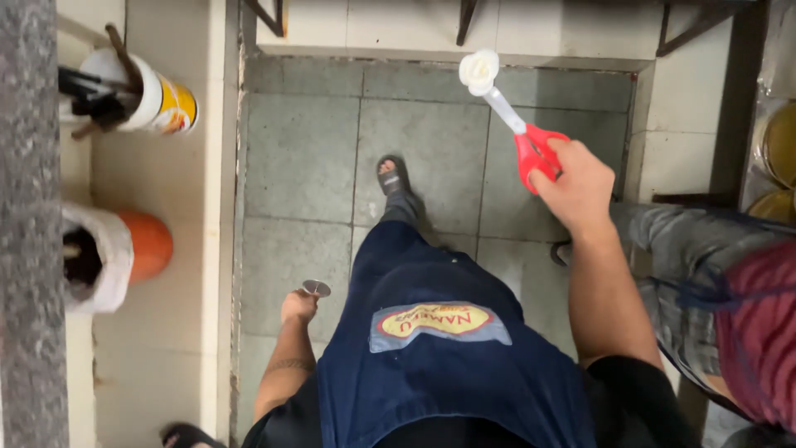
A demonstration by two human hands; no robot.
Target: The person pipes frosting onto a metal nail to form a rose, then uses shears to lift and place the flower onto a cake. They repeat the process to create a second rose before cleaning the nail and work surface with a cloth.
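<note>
A: What does the right hand (580,184) hold?
B: Red-handled scissors (521,137), fingers closed through the loops; a white lump (479,70) sits at the blade tips, beyond the grip.
A: And the left hand (298,307)?
B: Closed on a small round metal piece (316,288), just above its fingers.

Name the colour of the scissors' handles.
Red, on the scissors in the right hand; head view.

Single head cam, looks straight down the body at the floor (431,124), standing height. Apron (439,357) fills bottom centre, close. Counter edge (29,249) runs along 9 o'clock; wall base at 12. Hands enter from 6. No second view.
</note>
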